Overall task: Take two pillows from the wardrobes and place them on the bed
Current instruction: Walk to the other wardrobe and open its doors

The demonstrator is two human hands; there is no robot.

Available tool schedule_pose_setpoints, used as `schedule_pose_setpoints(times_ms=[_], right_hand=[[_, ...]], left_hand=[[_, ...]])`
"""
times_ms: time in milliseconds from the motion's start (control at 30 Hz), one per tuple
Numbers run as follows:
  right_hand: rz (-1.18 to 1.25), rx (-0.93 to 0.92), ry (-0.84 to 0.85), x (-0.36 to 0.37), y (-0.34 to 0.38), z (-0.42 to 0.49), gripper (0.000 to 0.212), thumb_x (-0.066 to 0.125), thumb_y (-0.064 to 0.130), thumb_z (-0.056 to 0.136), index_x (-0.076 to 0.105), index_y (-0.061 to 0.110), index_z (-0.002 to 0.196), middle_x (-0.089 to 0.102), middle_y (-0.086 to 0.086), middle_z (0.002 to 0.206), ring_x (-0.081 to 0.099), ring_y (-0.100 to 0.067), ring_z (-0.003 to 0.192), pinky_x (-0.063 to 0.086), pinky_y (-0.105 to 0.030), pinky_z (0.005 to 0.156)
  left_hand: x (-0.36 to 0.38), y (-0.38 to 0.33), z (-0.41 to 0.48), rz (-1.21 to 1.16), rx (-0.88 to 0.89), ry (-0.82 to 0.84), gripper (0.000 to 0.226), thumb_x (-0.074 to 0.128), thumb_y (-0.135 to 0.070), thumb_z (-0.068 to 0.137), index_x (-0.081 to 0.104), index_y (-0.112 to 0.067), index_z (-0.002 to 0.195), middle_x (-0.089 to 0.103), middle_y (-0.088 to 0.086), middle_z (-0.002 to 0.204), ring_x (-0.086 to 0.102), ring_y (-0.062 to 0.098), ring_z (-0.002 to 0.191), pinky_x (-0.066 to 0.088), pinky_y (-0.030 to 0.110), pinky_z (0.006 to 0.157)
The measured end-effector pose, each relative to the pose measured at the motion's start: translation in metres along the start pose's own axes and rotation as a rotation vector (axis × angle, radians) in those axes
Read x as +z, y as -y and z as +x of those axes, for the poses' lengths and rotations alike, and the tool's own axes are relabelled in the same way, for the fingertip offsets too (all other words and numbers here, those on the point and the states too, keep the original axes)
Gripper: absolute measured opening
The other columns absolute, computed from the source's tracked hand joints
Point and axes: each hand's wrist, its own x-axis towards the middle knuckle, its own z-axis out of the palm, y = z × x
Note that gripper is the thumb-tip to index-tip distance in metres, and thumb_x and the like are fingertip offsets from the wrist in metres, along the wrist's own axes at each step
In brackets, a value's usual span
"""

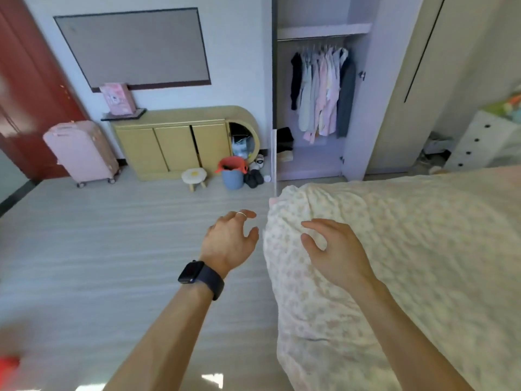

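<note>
A bed [408, 249] with a cream floral cover fills the right half of the head view. The wardrobe [313, 108] stands open at the far end, with hanging clothes and some folded items on its floor; no pillow is clearly visible in it. My left hand [228, 244], with a ring and a dark watch on the wrist, hovers over the floor beside the bed's corner, fingers apart and holding nothing. My right hand [335, 249] hovers just above the floral cover near the bed's edge, fingers spread, holding nothing.
A pink suitcase [81, 153] stands by the red door at left. Along the far wall is a low yellow cabinet [174, 142], with a small stool [194, 177] and a blue bin [232, 176] in front. A white drawer unit [479, 139] stands at right.
</note>
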Motion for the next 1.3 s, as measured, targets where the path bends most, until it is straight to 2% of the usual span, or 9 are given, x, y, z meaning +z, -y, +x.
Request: schedule_pose_setpoints(times_ms=[100, 267, 433, 567, 667, 867, 1033, 1133, 1300], right_hand=[[-0.033, 0.047, -0.032, 0.005, -0.003, 0.055, 0.030, 0.058, 0.040, 0.095, 0.067, 0.035, 0.123, 0.061, 0.015, 0.131, 0.049, -0.013, 0.126, 0.033, -0.019, 0.100], [-0.020, 0.078, -0.144, 0.030, -0.020, 0.168, 0.030, 0.061, 0.034, 0.095, 0.068, 0.031, 0.123, 0.062, 0.013, 0.129, 0.050, -0.012, 0.123, 0.032, -0.023, 0.105], [-0.029, 0.121, -0.185, 0.061, -0.029, 0.281, 0.024, 0.065, 0.028, 0.093, 0.071, 0.026, 0.116, 0.068, 0.008, 0.119, 0.051, -0.005, 0.112, 0.029, -0.013, 0.096], [-0.043, 0.168, -0.096, 0.097, -0.031, 0.368, 0.032, 0.057, 0.040, 0.096, 0.065, 0.033, 0.126, 0.060, 0.016, 0.130, 0.047, -0.010, 0.126, 0.029, -0.017, 0.100], [-0.063, 0.159, -0.086, 0.127, -0.034, 0.432, 0.031, 0.059, 0.038, 0.095, 0.066, 0.031, 0.125, 0.061, 0.015, 0.129, 0.048, -0.010, 0.124, 0.026, -0.014, 0.100], [-0.076, 0.270, -0.166, 0.177, -0.047, 0.546, 0.032, 0.061, 0.037, 0.095, 0.066, 0.031, 0.125, 0.062, 0.013, 0.130, 0.050, -0.014, 0.125, 0.034, -0.024, 0.105], [-0.043, 0.438, -0.275, 0.196, -0.060, 0.616, 0.030, 0.063, 0.035, 0.094, 0.067, 0.032, 0.123, 0.063, 0.016, 0.126, 0.051, -0.006, 0.118, 0.028, -0.008, 0.094], [-0.069, 0.521, -0.317, 0.204, -0.075, 0.648, 0.029, 0.063, 0.036, 0.093, 0.068, 0.033, 0.121, 0.064, 0.015, 0.126, 0.052, -0.013, 0.120, 0.036, -0.020, 0.095], [-0.102, 0.637, -0.368, 0.219, -0.129, 0.705, 0.027, 0.066, 0.032, 0.092, 0.070, 0.029, 0.119, 0.067, 0.009, 0.124, 0.056, -0.022, 0.118, 0.039, -0.025, 0.093]], left_hand=[[-0.004, 0.007, 0.068, 0.004, 0.076, -0.004, 0.039, 0.053, -0.039, 0.094, 0.056, -0.031, 0.131, 0.060, 0.000, 0.128, 0.055, 0.024, 0.119, 0.046, 0.043, 0.099], [-0.006, 0.032, 0.208, 0.017, 0.146, -0.014, 0.039, 0.053, -0.040, 0.094, 0.054, -0.031, 0.133, 0.058, -0.002, 0.133, 0.055, 0.025, 0.121, 0.046, 0.042, 0.097], [-0.006, 0.060, 0.325, -0.022, 0.153, 0.025, 0.039, 0.054, -0.040, 0.094, 0.056, -0.031, 0.132, 0.058, -0.004, 0.133, 0.054, 0.023, 0.122, 0.046, 0.042, 0.099], [-0.006, 0.090, 0.406, -0.043, 0.163, 0.032, 0.038, 0.054, -0.041, 0.094, 0.056, -0.032, 0.131, 0.059, -0.006, 0.130, 0.056, 0.021, 0.120, 0.046, 0.041, 0.098], [-0.002, 0.122, 0.477, -0.028, 0.172, 0.054, 0.039, 0.056, -0.039, 0.094, 0.057, -0.028, 0.131, 0.060, -0.003, 0.130, 0.057, 0.024, 0.119, 0.047, 0.042, 0.097], [0.009, 0.169, 0.625, -0.044, 0.289, 0.123, 0.039, 0.059, -0.033, 0.093, 0.059, -0.024, 0.131, 0.059, 0.000, 0.134, 0.055, 0.024, 0.121, 0.047, 0.040, 0.098], [0.025, 0.168, 0.732, -0.046, 0.415, 0.232, 0.038, 0.057, -0.035, 0.094, 0.059, -0.026, 0.131, 0.058, -0.001, 0.133, 0.058, 0.022, 0.115, 0.048, 0.038, 0.098], [0.047, 0.153, 0.795, -0.056, 0.502, 0.304, 0.033, 0.056, -0.034, 0.095, 0.061, -0.025, 0.126, 0.060, -0.003, 0.128, 0.059, 0.022, 0.110, 0.049, 0.039, 0.096], [0.100, 0.116, 0.890, -0.098, 0.617, 0.417, 0.034, 0.055, -0.039, 0.094, 0.059, -0.027, 0.126, 0.058, -0.005, 0.127, 0.059, 0.021, 0.111, 0.049, 0.042, 0.095]])
